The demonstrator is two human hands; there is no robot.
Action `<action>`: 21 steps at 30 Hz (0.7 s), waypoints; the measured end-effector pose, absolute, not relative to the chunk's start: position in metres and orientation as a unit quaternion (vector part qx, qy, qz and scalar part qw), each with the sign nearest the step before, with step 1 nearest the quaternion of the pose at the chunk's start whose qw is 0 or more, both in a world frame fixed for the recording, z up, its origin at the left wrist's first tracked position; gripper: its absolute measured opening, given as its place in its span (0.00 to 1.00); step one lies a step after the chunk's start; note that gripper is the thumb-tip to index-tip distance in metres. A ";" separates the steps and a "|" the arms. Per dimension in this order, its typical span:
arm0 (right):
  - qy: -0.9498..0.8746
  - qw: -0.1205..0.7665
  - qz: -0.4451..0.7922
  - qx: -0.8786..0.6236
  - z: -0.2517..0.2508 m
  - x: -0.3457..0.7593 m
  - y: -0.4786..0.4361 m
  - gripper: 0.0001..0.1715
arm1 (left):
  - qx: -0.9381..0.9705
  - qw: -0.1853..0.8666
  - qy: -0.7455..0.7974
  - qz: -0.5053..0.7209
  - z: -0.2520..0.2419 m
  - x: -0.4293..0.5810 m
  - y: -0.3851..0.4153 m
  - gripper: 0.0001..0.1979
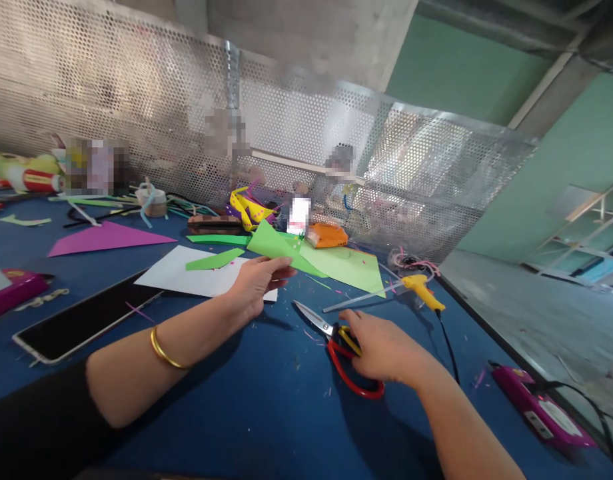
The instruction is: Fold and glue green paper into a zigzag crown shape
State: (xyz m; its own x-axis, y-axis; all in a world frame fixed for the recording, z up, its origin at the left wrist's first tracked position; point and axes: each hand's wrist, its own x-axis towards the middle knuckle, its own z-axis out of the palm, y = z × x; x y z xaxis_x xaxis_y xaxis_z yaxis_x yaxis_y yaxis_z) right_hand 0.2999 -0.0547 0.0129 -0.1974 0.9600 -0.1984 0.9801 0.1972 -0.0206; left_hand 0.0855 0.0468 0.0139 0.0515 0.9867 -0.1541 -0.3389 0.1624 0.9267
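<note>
My left hand (259, 283) is closed in a pinch, thumb over fingers, on the near edge of a green paper piece (274, 247) that stands tilted up. A paler green sheet (346, 265) lies just beyond it. Under and beside the wrist is a white sheet (186, 277) with a green paper strip (214, 259) across it. My right hand (381, 343) has its fingers curled over the handle of a pair of scissors (331, 333) with red and yellow grips. Their blades point away to the left, close to the blue tabletop. Some fingertips are hidden behind the handle.
A yellow glue gun (421, 291) with a clear stick lies to the right, its cord trailing toward me. A purple power bank-like box (541, 407) is near the right edge. A dark tablet-like panel (86, 320) and magenta paper (109, 238) lie left. Perforated metal screen (296, 113) stands behind.
</note>
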 end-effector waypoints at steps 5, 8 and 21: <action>0.762 0.112 -0.015 0.637 0.007 0.281 -0.055 0.30 | 0.352 0.635 0.431 0.536 0.011 0.084 0.050 0.09; 0.747 0.061 -0.033 0.661 0.006 0.276 -0.052 0.24 | 0.343 0.635 0.426 0.546 0.013 0.084 0.050 0.09; 0.666 -0.297 -0.340 0.593 -0.011 0.285 -0.040 0.22 | 0.289 0.633 0.404 0.594 0.023 0.079 0.054 0.03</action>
